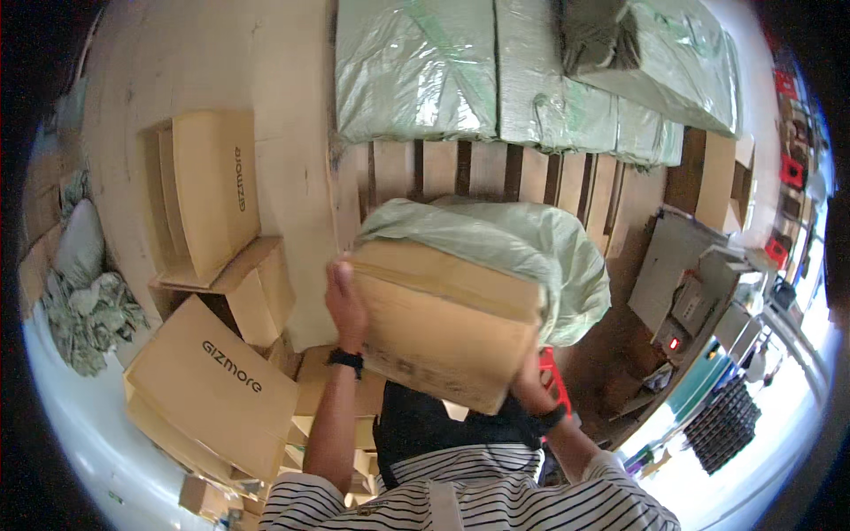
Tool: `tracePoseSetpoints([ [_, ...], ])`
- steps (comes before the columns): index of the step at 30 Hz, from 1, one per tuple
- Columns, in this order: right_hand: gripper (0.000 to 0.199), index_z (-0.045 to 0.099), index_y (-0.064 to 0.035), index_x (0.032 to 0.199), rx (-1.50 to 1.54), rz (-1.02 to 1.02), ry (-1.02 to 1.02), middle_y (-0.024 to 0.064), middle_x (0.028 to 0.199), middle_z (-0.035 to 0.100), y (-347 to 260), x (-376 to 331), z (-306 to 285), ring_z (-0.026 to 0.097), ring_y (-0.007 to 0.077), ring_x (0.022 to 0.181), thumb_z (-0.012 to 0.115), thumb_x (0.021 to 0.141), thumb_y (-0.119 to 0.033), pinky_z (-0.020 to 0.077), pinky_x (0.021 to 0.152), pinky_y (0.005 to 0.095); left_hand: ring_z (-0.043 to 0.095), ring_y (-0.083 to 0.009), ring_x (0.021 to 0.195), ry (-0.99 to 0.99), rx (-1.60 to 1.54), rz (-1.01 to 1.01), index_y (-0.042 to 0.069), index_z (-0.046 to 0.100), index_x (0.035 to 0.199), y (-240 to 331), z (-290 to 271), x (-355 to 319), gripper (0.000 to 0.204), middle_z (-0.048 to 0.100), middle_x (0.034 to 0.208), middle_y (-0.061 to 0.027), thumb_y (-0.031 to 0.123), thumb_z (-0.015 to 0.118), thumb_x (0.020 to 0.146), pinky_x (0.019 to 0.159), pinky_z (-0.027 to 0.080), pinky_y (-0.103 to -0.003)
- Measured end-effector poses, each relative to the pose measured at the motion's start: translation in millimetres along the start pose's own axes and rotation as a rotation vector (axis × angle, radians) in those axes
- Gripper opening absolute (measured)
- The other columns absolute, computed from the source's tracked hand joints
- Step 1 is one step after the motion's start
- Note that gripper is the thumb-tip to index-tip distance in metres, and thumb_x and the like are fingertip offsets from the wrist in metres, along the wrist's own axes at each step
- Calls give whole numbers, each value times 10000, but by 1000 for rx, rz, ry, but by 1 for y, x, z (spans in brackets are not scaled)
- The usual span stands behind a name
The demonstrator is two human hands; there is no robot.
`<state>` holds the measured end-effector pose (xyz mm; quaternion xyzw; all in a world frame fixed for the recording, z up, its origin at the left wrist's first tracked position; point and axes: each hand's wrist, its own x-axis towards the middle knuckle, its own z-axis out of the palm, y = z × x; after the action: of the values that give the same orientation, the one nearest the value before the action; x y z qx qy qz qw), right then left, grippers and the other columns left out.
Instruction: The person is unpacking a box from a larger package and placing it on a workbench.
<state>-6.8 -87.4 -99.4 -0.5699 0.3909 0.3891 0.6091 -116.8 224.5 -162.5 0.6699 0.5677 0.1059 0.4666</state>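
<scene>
The left hand [347, 310] presses on the near-left end of a taped cardboard carton [443, 332] and the right hand [529, 387] grips its lower right corner, so the carton is clamped between them, probably to balance its weight across both ends, though most of the right fingers are hidden. Just beyond the fingers, a pale green plastic sack [575, 265] bulges along the carton's far and right edges, whether around it or behind it I cannot tell. Farther ahead, plastic-wrapped bales [416, 71] rest on a slatted wooden pallet [482, 168], presumably to keep them off the floor.
</scene>
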Motion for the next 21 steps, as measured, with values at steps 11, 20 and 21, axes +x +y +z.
tracePoseSetpoints([
  [11,913,470,39,1475,-754,-299,232,322,1448,522,-72,175,14,483,449,1362,317,1010,-731,352,1143,436,567,-169,1021,-6,-260,-127,5,634,1081,-35,-21,48,371,620,1071,-44,338,472,1068,974,445,-323],
  [20,1220,276,221,1473,-621,-182,311,377,1488,438,-66,339,-15,460,423,1394,561,869,-800,329,1179,403,622,-191,980,71,-381,-239,2,660,1068,-24,-18,36,383,668,1053,-64,329,469,1012,923,492,-340],
  [21,1232,280,231,1461,-617,-178,256,377,1470,456,-64,346,-17,474,420,1380,572,859,-804,339,1174,399,624,-194,969,127,-358,-233,-4,663,1087,-21,-20,33,390,669,1044,-66,325,470,1005,914,498,-344],
])
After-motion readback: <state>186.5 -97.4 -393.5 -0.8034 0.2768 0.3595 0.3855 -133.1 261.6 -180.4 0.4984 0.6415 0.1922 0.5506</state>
